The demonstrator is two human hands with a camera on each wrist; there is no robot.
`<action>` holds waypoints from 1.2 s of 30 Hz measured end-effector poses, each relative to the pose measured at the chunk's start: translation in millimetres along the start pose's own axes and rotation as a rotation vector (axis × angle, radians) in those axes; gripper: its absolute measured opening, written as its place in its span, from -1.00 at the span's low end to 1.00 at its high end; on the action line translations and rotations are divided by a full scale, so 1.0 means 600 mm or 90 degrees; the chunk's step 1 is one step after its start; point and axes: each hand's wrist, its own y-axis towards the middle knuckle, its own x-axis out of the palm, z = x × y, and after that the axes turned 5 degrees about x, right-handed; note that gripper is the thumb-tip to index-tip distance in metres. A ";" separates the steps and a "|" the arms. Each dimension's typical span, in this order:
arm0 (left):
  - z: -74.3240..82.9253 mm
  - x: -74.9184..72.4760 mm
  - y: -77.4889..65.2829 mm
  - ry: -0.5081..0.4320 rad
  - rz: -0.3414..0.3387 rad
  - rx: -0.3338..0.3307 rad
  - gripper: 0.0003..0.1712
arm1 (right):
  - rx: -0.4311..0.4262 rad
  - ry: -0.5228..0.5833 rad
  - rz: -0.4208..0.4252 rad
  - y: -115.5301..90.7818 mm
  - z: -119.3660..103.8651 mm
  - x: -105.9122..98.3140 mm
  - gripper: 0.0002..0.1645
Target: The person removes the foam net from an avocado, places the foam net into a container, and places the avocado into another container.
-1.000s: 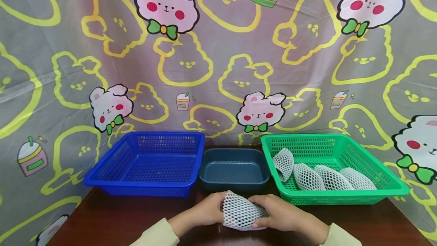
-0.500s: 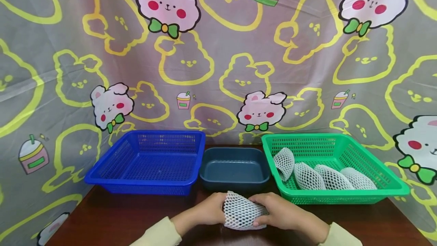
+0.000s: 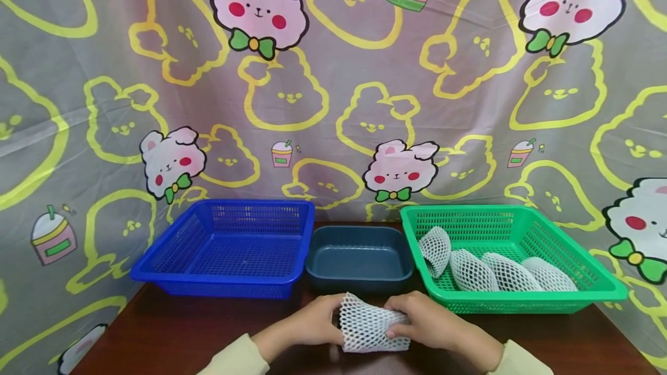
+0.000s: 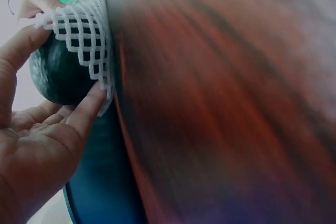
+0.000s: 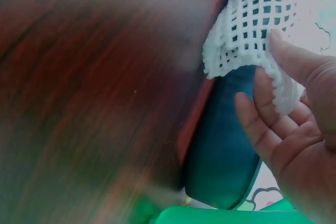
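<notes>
A white foam net sleeve point(image 3: 367, 328) is held between both hands, low above the table. Inside it sits a dark green, glossy avocado point(image 4: 52, 72), whose end sticks out of the sleeve toward my left palm. My left hand point(image 3: 315, 322) holds that end, thumb on top and fingers below, fingertips touching the net's rim. My right hand point(image 3: 424, 320) pinches the loose right end of the net between thumb and fingers; in the right wrist view this end hangs as an open, empty flap. From the head, the avocado is mostly hidden by net and fingers.
Behind the hands stands a dark teal plastic tub point(image 3: 359, 282). To its left is a blue basket point(image 3: 224, 278); a green basket point(image 3: 521, 295) on the right contains several net-sleeved pieces point(image 3: 471, 271). A patterned cloth point(image 3: 333, 103) hangs behind the brown table point(image 3: 208, 328).
The right hand's fingers have shifted on the net, and its right end now spreads out lower. My left fingers have loosened slightly and dipped. Baskets and tub stay put.
</notes>
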 end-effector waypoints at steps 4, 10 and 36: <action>-0.003 -0.006 -0.008 -0.043 0.008 -0.021 -0.49 | -0.024 -0.022 0.015 0.000 -0.001 -0.002 -0.81; -0.004 -0.017 -0.022 -0.050 0.026 -0.054 -0.38 | -0.062 -0.045 0.041 -0.001 0.000 -0.002 -0.87; -0.002 -0.034 -0.039 -0.072 0.038 -0.076 -0.34 | 0.066 -0.116 -0.020 0.020 -0.034 -0.009 -0.47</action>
